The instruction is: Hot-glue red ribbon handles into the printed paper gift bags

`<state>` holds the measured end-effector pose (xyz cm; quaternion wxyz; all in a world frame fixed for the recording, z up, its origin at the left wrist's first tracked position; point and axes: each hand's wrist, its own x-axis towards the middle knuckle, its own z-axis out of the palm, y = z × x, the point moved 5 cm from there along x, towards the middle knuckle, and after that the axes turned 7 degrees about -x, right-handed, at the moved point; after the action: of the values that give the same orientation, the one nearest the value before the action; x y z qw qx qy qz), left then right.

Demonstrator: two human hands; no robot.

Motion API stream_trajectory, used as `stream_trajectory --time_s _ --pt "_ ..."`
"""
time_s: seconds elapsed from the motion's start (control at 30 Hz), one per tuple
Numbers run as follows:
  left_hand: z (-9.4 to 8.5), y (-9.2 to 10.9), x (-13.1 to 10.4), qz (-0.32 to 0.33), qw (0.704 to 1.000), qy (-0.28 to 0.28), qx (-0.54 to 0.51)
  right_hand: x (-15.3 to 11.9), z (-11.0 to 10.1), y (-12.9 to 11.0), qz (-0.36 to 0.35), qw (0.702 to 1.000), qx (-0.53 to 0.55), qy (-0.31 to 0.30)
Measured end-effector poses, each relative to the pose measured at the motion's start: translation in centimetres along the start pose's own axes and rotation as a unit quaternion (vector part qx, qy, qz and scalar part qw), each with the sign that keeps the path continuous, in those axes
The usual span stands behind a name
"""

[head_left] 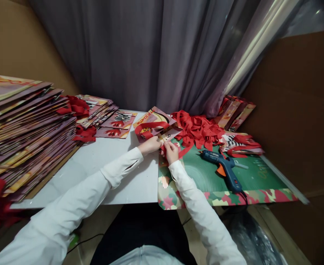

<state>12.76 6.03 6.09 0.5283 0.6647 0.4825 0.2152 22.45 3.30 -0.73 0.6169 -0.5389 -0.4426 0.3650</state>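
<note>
A printed paper bag [153,117] with a butterfly picture lies tilted at the middle of the table, a loop of red ribbon [157,126] across its front. My left hand [150,145] is closed on the bag's near edge. Beside it, my right hand [171,151] pinches a red ribbon end against the bag's opening; the fingertips partly hide the spot. From there a length of ribbon trails right over the green mat. A blue glue gun [224,167] with an orange trigger lies right of my right hand, its nozzle toward the bag.
A tall stack of flat bags [26,143] fills the left side. Behind it are smaller bag piles [98,110] with ribbon. A heap of red ribbon [196,127] lies on the green mat [197,173]. More bags [235,112] stand back right. A grey curtain [139,55] hangs behind.
</note>
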Motion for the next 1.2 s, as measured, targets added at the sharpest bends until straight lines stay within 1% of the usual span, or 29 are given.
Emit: stream_trajectory --time_s 0.23,0.37,0.53,0.67,0.77,0.83,0.97,1.1,1.2 --pt "-1.1 0.3 -1.1 -0.011 1.0 0.013 -0.025 -0.2 0.0 -1.0 -0.022 0.997 0.006 -0.07" --pt "-1.3 0.2 -1.5 -0.011 0.999 0.01 -0.043 -0.7 0.2 -1.7 -0.029 0.996 0.001 -0.089" --pt "-1.5 0.1 -1.7 -0.005 0.998 0.018 -0.056 -1.3 0.3 -1.7 -0.025 0.997 0.002 -0.078" --pt "-1.5 0.1 -1.6 -0.002 0.998 0.018 -0.059 -1.2 0.1 -1.5 -0.019 0.999 0.006 -0.045" --pt "-1.4 0.0 -1.4 0.005 0.998 0.022 -0.063 -0.9 -0.2 -1.6 -0.029 0.999 0.007 -0.02" --pt "-1.2 -0.1 -1.3 0.006 0.997 0.023 -0.067 -0.7 -0.2 -1.5 -0.032 0.999 0.004 -0.02" --pt "-0.7 -0.6 -1.1 -0.002 0.997 0.017 -0.07 -0.6 -0.2 -1.3 -0.019 0.999 -0.007 -0.038" --pt "-0.9 -0.9 -1.2 -0.011 0.998 0.017 -0.063 -1.9 -0.3 -1.1 0.016 0.998 -0.015 -0.062" --pt "-1.4 -0.6 -1.5 -0.01 0.998 0.012 -0.065 -4.2 -0.5 -1.0 0.048 0.995 -0.023 -0.09"
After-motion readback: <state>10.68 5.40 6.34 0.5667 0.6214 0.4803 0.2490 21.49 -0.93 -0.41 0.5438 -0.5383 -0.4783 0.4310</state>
